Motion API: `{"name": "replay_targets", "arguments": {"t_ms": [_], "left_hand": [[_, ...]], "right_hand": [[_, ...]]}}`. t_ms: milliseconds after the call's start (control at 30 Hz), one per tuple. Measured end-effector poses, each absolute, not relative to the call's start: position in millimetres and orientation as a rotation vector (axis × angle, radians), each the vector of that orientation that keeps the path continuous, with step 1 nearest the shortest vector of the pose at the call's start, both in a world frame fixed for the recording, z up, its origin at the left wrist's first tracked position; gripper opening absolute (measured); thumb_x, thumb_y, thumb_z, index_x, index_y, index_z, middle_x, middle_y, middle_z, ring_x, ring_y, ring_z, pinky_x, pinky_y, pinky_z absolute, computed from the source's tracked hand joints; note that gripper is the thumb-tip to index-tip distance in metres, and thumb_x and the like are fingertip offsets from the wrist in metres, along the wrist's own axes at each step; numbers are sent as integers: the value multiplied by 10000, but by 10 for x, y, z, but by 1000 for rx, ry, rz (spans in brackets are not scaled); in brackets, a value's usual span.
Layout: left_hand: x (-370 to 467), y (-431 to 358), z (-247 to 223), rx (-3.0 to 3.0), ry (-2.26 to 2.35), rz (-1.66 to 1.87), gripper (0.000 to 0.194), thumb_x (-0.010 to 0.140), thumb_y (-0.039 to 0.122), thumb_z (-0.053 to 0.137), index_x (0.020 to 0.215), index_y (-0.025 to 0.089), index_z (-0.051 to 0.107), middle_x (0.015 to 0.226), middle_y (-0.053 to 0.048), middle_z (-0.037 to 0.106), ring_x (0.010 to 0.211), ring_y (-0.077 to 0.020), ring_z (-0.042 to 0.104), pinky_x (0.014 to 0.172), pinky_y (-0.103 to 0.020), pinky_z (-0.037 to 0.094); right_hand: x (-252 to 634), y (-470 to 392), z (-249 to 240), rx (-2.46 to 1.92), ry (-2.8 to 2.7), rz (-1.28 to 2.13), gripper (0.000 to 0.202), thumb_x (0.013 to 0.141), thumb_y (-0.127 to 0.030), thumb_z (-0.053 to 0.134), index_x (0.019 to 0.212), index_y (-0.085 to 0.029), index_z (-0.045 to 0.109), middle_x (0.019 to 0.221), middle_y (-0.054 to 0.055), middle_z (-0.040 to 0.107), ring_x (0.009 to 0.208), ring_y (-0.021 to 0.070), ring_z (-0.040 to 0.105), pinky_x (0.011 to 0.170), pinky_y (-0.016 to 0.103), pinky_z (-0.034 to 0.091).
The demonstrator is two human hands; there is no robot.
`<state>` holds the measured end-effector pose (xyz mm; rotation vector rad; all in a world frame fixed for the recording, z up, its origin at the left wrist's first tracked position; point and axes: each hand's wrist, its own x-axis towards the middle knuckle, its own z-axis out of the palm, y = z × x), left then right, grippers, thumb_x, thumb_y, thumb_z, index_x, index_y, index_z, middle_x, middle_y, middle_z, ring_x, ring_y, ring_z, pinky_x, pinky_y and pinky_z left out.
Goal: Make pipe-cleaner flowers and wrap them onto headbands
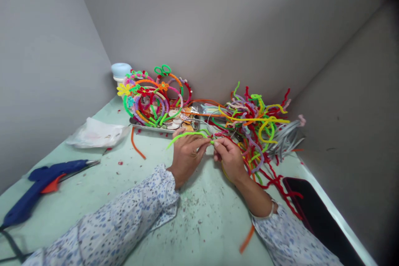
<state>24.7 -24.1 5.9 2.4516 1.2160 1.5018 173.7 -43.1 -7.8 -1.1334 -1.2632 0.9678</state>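
Between my two hands is a bright green pipe cleaner [187, 134], its loose end trailing out to the left over my knuckles. My left hand [187, 151] pinches it between thumb and forefinger. From the other side my right hand [229, 157] grips a short green piece close to the left fingertips. Just beyond the fingers, red and green pipe cleaner strands lie partly hidden by my hands. Whether the green piece is wound around something thin cannot be made out.
A metal tray [146, 126] at the back holds pipe cleaner headbands [156, 95] and felt pieces. Loose pipe cleaners [258, 120] heap up at right, beside grey strips [285, 139]. A blue glue gun [46, 183] and plastic bag [96, 134] lie left; a phone [324, 224] lies right.
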Motion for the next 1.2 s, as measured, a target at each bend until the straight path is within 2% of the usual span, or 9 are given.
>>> {"name": "replay_targets", "arguments": {"t_ms": [167, 867, 1200], "left_hand": [[255, -251, 81, 2471, 1306, 1432, 136, 850, 307, 571, 896, 284, 698, 847, 8, 697, 850, -160, 579, 941, -420, 271], [264, -268, 105, 2531, 1317, 1186, 168, 897, 233, 461, 894, 200, 625, 873, -29, 631, 898, -184, 515, 904, -396, 302], [267, -250, 62, 2477, 1367, 1269, 141, 876, 279, 520, 914, 232, 647, 867, -16, 654, 890, -181, 535, 918, -400, 289]], "right_hand": [[1735, -430, -75, -1130, -1273, 954, 168, 839, -339, 534, 774, -186, 553, 537, -58, 487, 470, 98, 459, 479, 233, 348], [1731, -433, -95, -1163, -1326, 897, 165, 839, -341, 538, 791, -185, 565, 561, -47, 489, 489, 103, 456, 477, 231, 359], [1722, -423, -139, -1203, -1325, 823, 178, 836, -355, 535, 822, -185, 584, 559, -46, 482, 489, 106, 461, 468, 225, 367]]}}
